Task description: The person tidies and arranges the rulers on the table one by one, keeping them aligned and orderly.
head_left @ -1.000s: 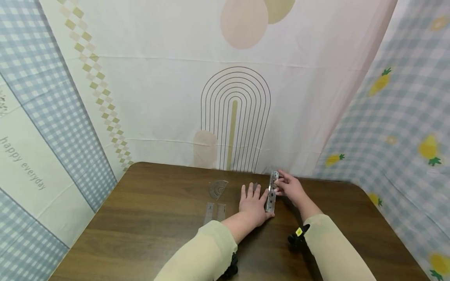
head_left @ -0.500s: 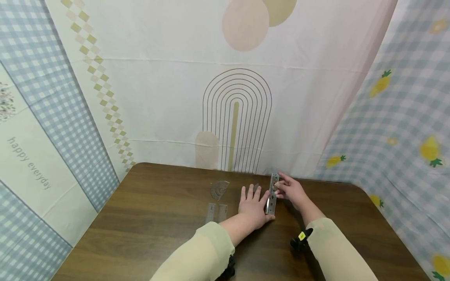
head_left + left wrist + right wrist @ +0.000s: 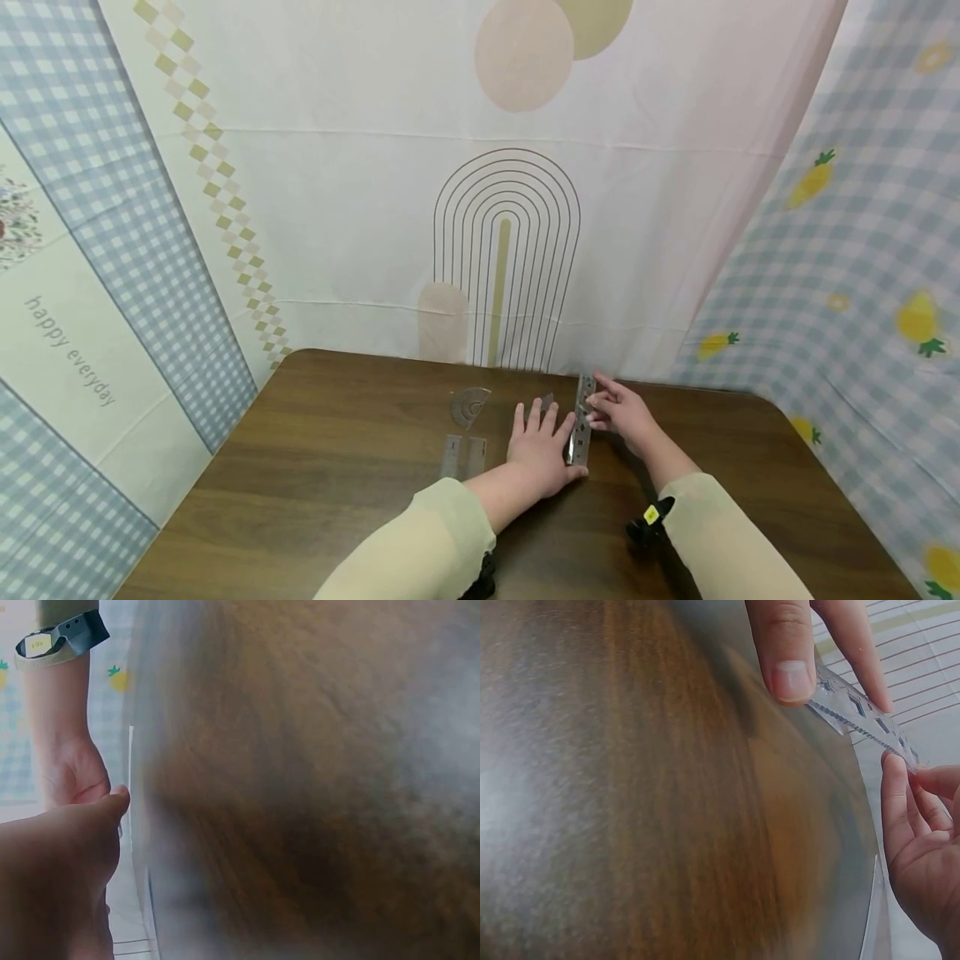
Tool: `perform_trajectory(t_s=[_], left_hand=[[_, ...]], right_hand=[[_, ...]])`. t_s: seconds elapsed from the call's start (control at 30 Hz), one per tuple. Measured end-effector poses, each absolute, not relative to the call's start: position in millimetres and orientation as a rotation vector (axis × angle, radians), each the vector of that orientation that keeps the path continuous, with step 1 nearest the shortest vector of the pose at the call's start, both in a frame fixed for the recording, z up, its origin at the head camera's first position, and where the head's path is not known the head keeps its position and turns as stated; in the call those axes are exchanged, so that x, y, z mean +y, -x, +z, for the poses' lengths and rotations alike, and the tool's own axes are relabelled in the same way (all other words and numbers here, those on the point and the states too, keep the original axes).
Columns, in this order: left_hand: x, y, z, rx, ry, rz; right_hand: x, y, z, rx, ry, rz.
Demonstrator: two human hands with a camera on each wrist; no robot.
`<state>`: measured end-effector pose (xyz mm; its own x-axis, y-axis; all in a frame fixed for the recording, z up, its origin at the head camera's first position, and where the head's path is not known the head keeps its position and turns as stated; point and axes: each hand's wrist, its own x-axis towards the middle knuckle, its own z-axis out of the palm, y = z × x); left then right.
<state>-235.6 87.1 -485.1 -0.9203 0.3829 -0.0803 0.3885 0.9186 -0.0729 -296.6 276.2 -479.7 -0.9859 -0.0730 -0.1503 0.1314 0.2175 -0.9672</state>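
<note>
A clear stencil ruler (image 3: 582, 421) with cut-out shapes lies lengthwise between the hands. My left hand (image 3: 536, 454) is spread with straight fingers on the table; its index finger reaches the ruler's left edge and its thumb the near end. Fingertips of my right hand (image 3: 622, 410) pinch the ruler's right edge toward the far end, index finger stretched along it. In the right wrist view the ruler (image 3: 862, 712) spans from the left thumb (image 3: 791, 679) to the pinching right hand (image 3: 930, 870). The left wrist view has my left hand (image 3: 60, 862) from behind, hiding the ruler.
A clear protractor (image 3: 470, 407) lies left of the hands. Below it are two clear straight pieces (image 3: 452, 456), partly covered by the left sleeve. A pointed clear tip (image 3: 548, 400) pokes out behind the left fingers. The wooden table (image 3: 337, 467) ends at a curtain (image 3: 360, 250).
Both hands and the ruler have shifted slightly toward the near side of the table. The head view itself has moved a little; the protractor and straight pieces keep their places.
</note>
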Motion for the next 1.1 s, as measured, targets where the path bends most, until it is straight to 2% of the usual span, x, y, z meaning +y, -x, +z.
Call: perform_trajectory(t_s=[1.1], left_hand=[[58,211,-488,3.025,-0.679,-0.098]], right_hand=[[255,269,-487,2.219,-0.046,-1.912]])
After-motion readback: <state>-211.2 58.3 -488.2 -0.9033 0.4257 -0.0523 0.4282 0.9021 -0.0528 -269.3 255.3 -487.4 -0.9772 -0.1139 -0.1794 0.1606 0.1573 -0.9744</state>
